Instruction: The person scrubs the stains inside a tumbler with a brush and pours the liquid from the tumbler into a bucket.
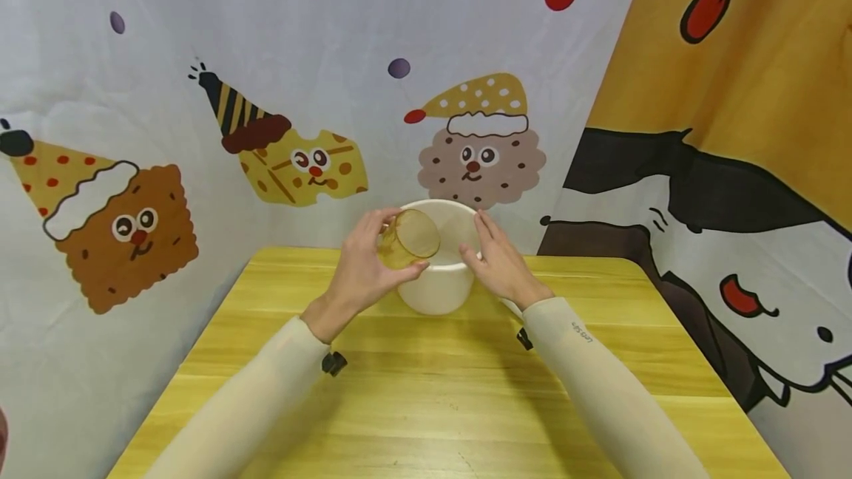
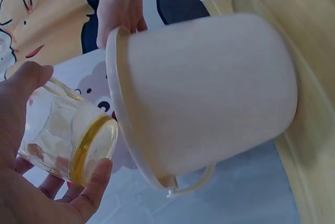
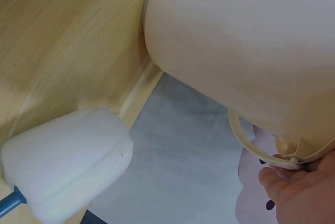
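Note:
My left hand (image 1: 364,259) holds a clear, amber-tinted glass cup (image 1: 417,233) tilted on its side at the left of the bucket's opening. In the left wrist view, thumb and fingers curl around the glass, and its thick base faces the bucket. The white plastic bucket (image 1: 435,294) stands upright on the table. My right hand (image 1: 501,261) grips the bucket's right rim, its thumb at the opening. In the right wrist view, its fingers touch the rim near the joint of the bucket's handle (image 3: 246,139). The bucket's contents cannot be seen.
A white sponge brush (image 3: 68,156) with a blue stick lies on the wooden table (image 1: 426,405), right of the bucket; my right forearm mostly hides it in the head view. A cartoon-printed cloth (image 1: 319,35) hangs behind the table's far edge.

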Demonstrator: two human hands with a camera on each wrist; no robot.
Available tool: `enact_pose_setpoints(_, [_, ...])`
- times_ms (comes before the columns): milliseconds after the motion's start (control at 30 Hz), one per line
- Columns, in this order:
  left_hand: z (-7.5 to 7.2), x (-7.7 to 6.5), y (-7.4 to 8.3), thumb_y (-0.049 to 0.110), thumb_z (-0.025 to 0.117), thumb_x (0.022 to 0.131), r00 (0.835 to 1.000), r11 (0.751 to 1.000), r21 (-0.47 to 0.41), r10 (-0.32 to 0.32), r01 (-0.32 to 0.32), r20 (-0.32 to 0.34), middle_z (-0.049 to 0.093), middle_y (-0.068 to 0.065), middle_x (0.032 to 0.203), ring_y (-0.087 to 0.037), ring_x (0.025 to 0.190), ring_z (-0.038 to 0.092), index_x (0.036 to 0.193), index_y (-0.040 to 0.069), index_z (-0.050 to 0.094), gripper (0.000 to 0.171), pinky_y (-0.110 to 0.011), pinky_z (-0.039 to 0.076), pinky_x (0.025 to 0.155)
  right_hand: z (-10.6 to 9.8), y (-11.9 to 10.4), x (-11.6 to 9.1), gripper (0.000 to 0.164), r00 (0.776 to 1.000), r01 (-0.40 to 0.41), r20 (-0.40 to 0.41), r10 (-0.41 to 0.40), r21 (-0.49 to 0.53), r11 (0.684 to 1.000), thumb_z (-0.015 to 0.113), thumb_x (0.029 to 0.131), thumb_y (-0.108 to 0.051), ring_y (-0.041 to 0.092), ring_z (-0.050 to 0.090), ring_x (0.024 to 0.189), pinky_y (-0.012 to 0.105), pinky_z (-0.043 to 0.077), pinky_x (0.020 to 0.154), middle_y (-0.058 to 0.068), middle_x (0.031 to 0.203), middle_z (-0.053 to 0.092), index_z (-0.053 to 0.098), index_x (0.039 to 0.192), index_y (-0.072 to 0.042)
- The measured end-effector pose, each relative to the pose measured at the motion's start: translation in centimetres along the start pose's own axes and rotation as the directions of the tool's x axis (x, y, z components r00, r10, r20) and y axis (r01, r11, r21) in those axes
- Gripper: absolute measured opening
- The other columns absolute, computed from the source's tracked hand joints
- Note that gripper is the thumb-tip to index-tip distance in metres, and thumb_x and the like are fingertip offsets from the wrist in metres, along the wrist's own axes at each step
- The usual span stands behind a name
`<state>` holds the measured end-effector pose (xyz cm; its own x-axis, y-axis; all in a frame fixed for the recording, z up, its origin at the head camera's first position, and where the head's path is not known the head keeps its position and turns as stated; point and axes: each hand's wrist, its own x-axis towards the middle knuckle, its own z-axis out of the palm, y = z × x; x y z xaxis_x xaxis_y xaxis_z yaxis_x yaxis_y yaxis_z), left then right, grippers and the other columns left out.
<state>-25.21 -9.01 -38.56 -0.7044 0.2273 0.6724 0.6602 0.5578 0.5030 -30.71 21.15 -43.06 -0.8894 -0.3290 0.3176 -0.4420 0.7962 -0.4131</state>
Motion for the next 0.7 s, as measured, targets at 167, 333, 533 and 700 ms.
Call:
enact_pose_setpoints(167, [-0.2, 1.7, -0.5, 0.038, 0.108, 0.084, 0.999, 0.998, 0.062, -0.014, 0.011, 0.048, 0.069, -0.018, 0.141, -0.038, 0.130, 0.069, 0.159, 0.009, 0.061, 0.093, -0.061, 0.063, 0.113, 0.0, 0.2, 0.0, 0.089, 1.000, -0.003, 0.003, 0.003, 0.002, 1.000, 0.042, 0.121, -0.054, 0.049, 0.023, 0.180, 0.066, 0.024, 0.146, 0.027, 0.194, 0.016, 0.019, 0.183, 0.006])
enact_pose_setpoints(333, [-0.7, 3.2, -1.0, 0.035, 0.108, 0.085, 0.993, 0.992, 0.124, -0.050, 0.037, 0.108, 0.066, -0.021, 0.143, -0.042, 0.129, 0.070, 0.162, 0.010, 0.059, 0.094, -0.061, 0.065, 0.112, 0.1, 0.0, 0.1, 0.087, 1.000, 0.002, 0.001, -0.002, 0.022, 1.000, 0.046, 0.120, -0.049, 0.049, 0.024, 0.180, 0.065, 0.024, 0.146, 0.027, 0.194, 0.016, 0.020, 0.182, 0.006])
enact_pose_setpoints(533, [-1.1, 4.8, -1.6, 0.033, 0.107, 0.086, 0.986, 0.978, 0.206, -0.070, 0.037, 0.154, 0.064, -0.023, 0.151, -0.043, 0.131, 0.071, 0.162, 0.010, 0.059, 0.093, -0.060, 0.067, 0.110, 0.0, -0.2, 0.0, 0.088, 1.000, -0.008, 0.005, 0.008, 0.021, 1.000, 0.047, 0.120, -0.048, 0.047, 0.023, 0.181, 0.063, 0.024, 0.147, 0.026, 0.195, 0.016, 0.019, 0.183, 0.006])
enact_pose_setpoints(700, [-1.0, 5.8, -1.9, 0.032, 0.105, 0.089, 0.971, 0.964, 0.259, -0.109, 0.052, 0.214, 0.063, -0.021, 0.156, -0.043, 0.133, 0.070, 0.164, 0.015, 0.059, 0.089, -0.060, 0.067, 0.109, 0.0, 0.1, 0.0, 0.088, 1.000, -0.008, 0.005, 0.008, 0.012, 1.000, 0.045, 0.119, -0.050, 0.048, 0.023, 0.181, 0.064, 0.024, 0.147, 0.026, 0.195, 0.016, 0.019, 0.182, 0.007])
